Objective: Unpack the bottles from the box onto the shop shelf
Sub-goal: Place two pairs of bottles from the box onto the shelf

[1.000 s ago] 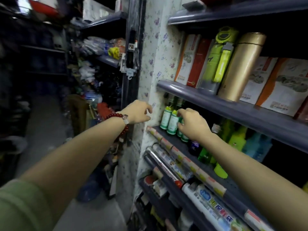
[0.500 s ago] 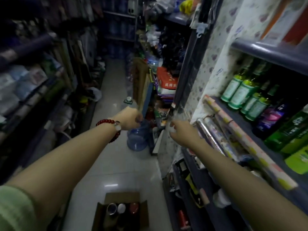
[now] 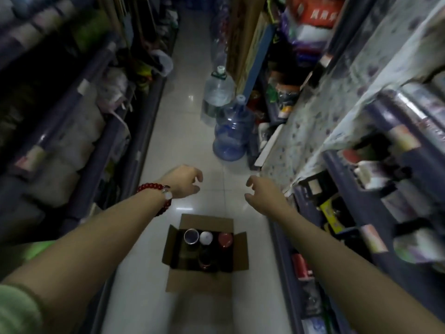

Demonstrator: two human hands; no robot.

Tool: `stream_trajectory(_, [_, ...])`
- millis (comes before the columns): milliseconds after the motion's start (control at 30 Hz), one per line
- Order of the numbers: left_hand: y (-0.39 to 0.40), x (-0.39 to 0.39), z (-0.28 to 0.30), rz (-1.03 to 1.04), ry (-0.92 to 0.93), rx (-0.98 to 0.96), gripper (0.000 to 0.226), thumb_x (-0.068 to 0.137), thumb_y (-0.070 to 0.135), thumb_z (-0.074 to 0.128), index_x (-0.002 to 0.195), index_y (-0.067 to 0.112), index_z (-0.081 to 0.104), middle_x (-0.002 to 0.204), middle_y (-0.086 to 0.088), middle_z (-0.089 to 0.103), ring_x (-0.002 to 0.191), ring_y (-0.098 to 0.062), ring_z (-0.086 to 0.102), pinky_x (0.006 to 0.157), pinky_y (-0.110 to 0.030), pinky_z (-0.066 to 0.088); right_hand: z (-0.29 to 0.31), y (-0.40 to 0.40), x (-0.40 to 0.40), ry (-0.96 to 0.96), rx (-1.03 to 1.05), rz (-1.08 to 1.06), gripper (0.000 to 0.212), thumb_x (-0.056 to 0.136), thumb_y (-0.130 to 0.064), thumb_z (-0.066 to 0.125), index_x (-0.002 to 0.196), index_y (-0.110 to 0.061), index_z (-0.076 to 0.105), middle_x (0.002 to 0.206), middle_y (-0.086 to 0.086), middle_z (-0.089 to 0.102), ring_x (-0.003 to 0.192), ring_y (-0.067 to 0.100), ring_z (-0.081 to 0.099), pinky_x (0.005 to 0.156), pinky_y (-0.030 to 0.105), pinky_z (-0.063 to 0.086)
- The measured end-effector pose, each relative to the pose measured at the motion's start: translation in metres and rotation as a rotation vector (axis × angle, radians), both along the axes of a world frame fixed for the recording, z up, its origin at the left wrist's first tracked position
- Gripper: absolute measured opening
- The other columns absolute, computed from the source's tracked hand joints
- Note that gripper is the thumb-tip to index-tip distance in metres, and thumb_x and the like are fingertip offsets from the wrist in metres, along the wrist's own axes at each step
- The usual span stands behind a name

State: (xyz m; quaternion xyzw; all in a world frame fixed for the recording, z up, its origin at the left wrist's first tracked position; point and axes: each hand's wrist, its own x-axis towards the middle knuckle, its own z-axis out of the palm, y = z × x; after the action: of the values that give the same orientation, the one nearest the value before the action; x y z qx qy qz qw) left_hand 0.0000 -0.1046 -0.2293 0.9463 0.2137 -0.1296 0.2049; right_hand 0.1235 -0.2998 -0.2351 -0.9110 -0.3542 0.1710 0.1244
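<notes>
While both hands, left (image 3: 184, 180), right (image 3: 263, 192), hover empty, fingers spread, box (image 3: 204, 251) bottles (image 3: 206, 238) mostly shadowed.

box (image 3: 204, 283): matt brown cardboard | floor (image 3: 187, 131): glossy pale tile | water jug (image 3: 231, 131): clear blue plastic

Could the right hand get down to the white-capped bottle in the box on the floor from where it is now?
Probably yes. The right hand is empty and open, hanging above the box, whose flaps are folded out. The white-capped bottle stands in the far row with its top uncovered, though other bottles stand close on both sides.
</notes>
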Motion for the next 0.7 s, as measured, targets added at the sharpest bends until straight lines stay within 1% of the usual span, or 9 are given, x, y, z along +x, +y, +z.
stream_trajectory(67, [0.004, -0.007, -0.049, 0.012, 0.010, -0.001, 0.036, 0.090, 0.026, 0.060, 0.124, 0.017, 0.057, 0.121, -0.007, 0.059, 0.107, -0.022, 0.057, 0.089, -0.031, 0.046, -0.052, 0.004, -0.002, 0.012, -0.017, 0.001, 0.041, 0.090, -0.024, 0.057, 0.127, -0.009, 0.052, 0.124, 0.014, 0.057, 0.115, 0.029, 0.053, 0.087, 0.031, 0.041])
stream_trajectory(167, [0.011, -0.016, -0.126, 0.014, 0.017, -0.006, 0.039, 0.090, 0.028, 0.059, 0.127, 0.018, 0.055, 0.124, -0.007, 0.059, 0.110, -0.022, 0.055, 0.086, -0.027, 0.042, -0.132, 0.008, -0.006, 0.047, -0.014, -0.005, 0.042, 0.091, -0.026, 0.057, 0.128, -0.008, 0.052, 0.124, 0.014, 0.055, 0.114, 0.028, 0.053, 0.083, 0.030, 0.040])
stream_trajectory(300, [0.016, -0.024, -0.231, 0.029, 0.020, -0.029, 0.042, 0.090, 0.032, 0.058, 0.130, 0.019, 0.053, 0.125, -0.008, 0.055, 0.110, -0.024, 0.055, 0.090, -0.030, 0.042, -0.239, 0.008, -0.009, 0.078, -0.013, -0.042, 0.040, 0.090, -0.021, 0.056, 0.129, -0.010, 0.051, 0.126, 0.013, 0.052, 0.115, 0.028, 0.053, 0.087, 0.033, 0.044])
stream_trajectory(400, [0.019, -0.025, -0.304, 0.034, -0.014, -0.061, 0.042, 0.091, 0.032, 0.057, 0.131, 0.019, 0.052, 0.127, -0.009, 0.054, 0.111, -0.026, 0.054, 0.090, -0.029, 0.041, -0.310, 0.009, -0.009, 0.081, 0.027, -0.076, 0.033, 0.090, -0.017, 0.054, 0.122, -0.008, 0.056, 0.120, 0.013, 0.055, 0.109, 0.028, 0.055, 0.087, 0.034, 0.046])
stream_trajectory(467, [0.021, -0.026, -0.349, 0.032, -0.058, -0.082, 0.044, 0.091, 0.032, 0.057, 0.132, 0.019, 0.051, 0.130, -0.009, 0.052, 0.115, -0.026, 0.053, 0.096, -0.031, 0.041, -0.352, 0.009, -0.009, 0.078, 0.073, -0.117, 0.030, 0.091, -0.018, 0.053, 0.119, -0.009, 0.058, 0.117, 0.012, 0.056, 0.106, 0.027, 0.056, 0.087, 0.035, 0.047])
stream_trajectory(567, [0.022, -0.025, -0.408, 0.044, -0.132, -0.125, 0.050, 0.090, 0.036, 0.057, 0.137, 0.021, 0.047, 0.138, -0.006, 0.047, 0.126, -0.025, 0.047, 0.107, -0.039, 0.038, -0.408, 0.004, -0.009, 0.031, 0.127, -0.151, 0.036, 0.089, -0.024, 0.054, 0.124, -0.015, 0.056, 0.121, 0.008, 0.055, 0.109, 0.028, 0.057, 0.092, 0.039, 0.046])
stream_trajectory(600, [0.022, -0.024, -0.426, 0.045, -0.159, -0.141, 0.052, 0.090, 0.038, 0.056, 0.138, 0.021, 0.046, 0.140, -0.006, 0.045, 0.129, -0.024, 0.045, 0.109, -0.040, 0.037, -0.423, 0.002, -0.009, 0.015, 0.137, -0.155, 0.038, 0.090, -0.025, 0.054, 0.126, -0.016, 0.054, 0.123, 0.008, 0.054, 0.112, 0.028, 0.055, 0.093, 0.035, 0.044])
stream_trajectory(667, [0.020, -0.023, -0.458, 0.037, -0.206, -0.160, 0.056, 0.089, 0.043, 0.054, 0.139, 0.020, 0.045, 0.144, -0.005, 0.043, 0.133, -0.023, 0.042, 0.112, -0.038, 0.033, -0.451, -0.002, -0.009, 0.024, 0.172, -0.163, 0.041, 0.091, -0.026, 0.056, 0.130, -0.015, 0.051, 0.128, 0.008, 0.052, 0.116, 0.027, 0.053, 0.088, 0.029, 0.039])
stream_trajectory(700, [0.018, -0.023, -0.473, 0.042, -0.225, -0.162, 0.056, 0.090, 0.044, 0.053, 0.139, 0.020, 0.045, 0.147, -0.005, 0.040, 0.135, -0.023, 0.039, 0.114, -0.037, 0.031, -0.463, -0.003, -0.011, 0.041, 0.204, -0.175, 0.042, 0.091, -0.026, 0.057, 0.131, -0.015, 0.050, 0.129, 0.008, 0.050, 0.116, 0.025, 0.052, 0.088, 0.027, 0.040])
